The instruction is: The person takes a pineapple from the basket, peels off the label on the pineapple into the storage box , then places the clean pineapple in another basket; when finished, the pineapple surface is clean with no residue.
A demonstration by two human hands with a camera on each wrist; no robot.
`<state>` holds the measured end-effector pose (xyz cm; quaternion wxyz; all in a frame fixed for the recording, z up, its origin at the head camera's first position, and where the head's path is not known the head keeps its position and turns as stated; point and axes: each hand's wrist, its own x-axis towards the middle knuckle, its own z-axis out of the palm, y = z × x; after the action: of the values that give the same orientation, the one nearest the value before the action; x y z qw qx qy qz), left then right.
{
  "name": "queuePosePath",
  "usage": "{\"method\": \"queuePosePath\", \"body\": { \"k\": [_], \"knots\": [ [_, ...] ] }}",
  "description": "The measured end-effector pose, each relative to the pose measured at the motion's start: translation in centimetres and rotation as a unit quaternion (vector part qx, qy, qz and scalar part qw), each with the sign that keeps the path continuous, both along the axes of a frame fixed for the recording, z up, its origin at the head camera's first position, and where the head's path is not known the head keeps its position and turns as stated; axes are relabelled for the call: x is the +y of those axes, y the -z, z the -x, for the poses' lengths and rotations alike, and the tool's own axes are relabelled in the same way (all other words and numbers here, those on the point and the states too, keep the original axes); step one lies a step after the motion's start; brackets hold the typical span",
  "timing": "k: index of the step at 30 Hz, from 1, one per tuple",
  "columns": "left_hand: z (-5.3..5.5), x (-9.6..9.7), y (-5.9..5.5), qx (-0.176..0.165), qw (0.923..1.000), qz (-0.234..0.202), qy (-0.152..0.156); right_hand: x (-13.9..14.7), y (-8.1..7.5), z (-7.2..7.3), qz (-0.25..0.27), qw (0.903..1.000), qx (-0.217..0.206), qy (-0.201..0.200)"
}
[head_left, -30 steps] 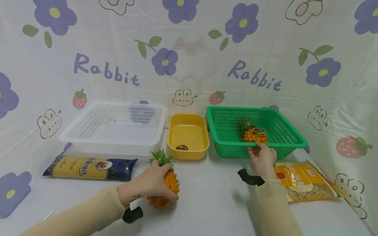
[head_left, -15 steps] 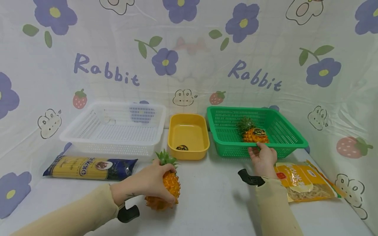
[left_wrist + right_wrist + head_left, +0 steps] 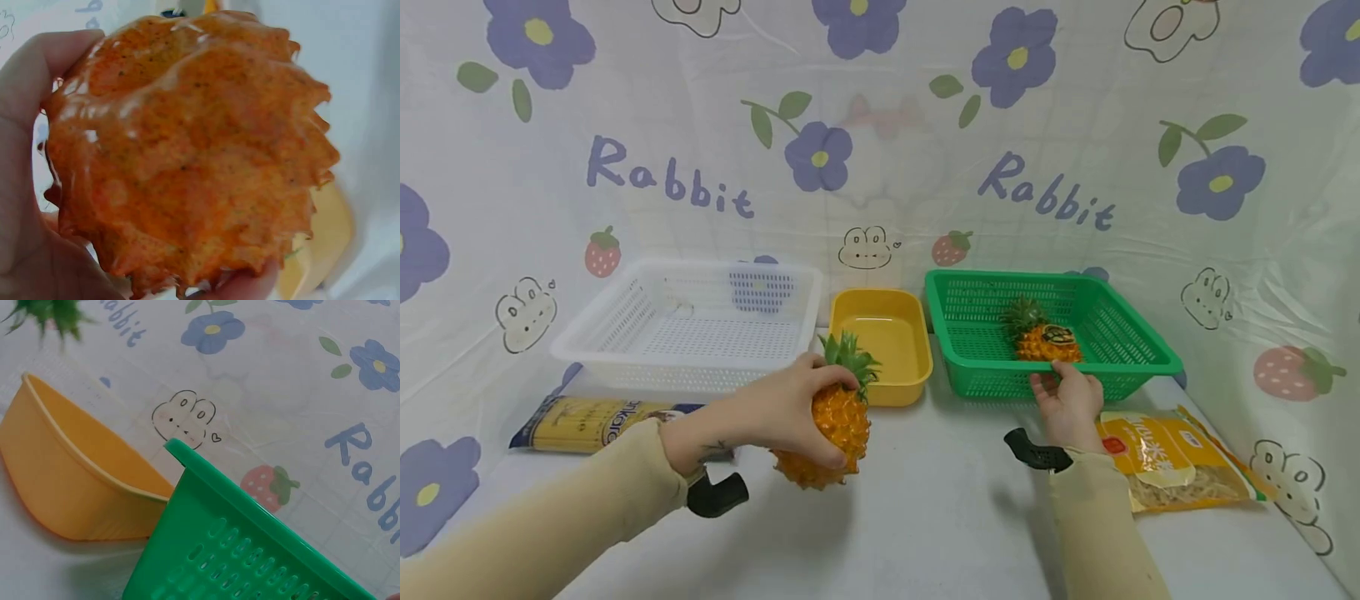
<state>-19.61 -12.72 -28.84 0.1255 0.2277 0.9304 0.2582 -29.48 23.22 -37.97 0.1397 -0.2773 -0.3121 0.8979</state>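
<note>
Within the left hand (image 3: 781, 412), gripped sensibly mid-body, a pineapple (image 3: 844, 423) seems stiff; the right hand (image 3: 1069, 410) holds a green basket (image 3: 988, 382).

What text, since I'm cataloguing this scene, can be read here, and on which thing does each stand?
"Rabbit", twice, on the backdrop.
"nkara", on the long yellow pack; its first letter is unclear and the pack partly covered.
Orange bag: its characters are too small or glary to read surely.
Black label on the spiky fruit in the green basket: too small to read.
Held fruit in the left hand: no text shows.
</note>
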Motion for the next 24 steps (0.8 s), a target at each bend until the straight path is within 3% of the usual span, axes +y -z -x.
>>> {"method": "queuePosePath", "body": {
  "k": [5,11,18,24],
  "knots": [
    [1.8,-0.5,-3.0,0.057,0.9983,0.010,0.009,-0.1,-0.1,0.0,0.000,1.0000,-0.001,-0.004],
    [5.2,-1.1,-5.4,0.085,0.9962,0.014,0.012,0.1,0.0,0.0,0.007,1.0000,0.004,-0.005],
    [9.6,-2.6,-5.8,0.147,0.9858,0.078,-0.025,0.2,0.1,0.0,0.006,1.0000,0.004,-0.001],
    [12.5,-3.9,-5.5,0.158,0.9774,0.131,-0.053,0.0,0.1,0.1,0.005,1.0000,0.000,0.003]
  ]
}}
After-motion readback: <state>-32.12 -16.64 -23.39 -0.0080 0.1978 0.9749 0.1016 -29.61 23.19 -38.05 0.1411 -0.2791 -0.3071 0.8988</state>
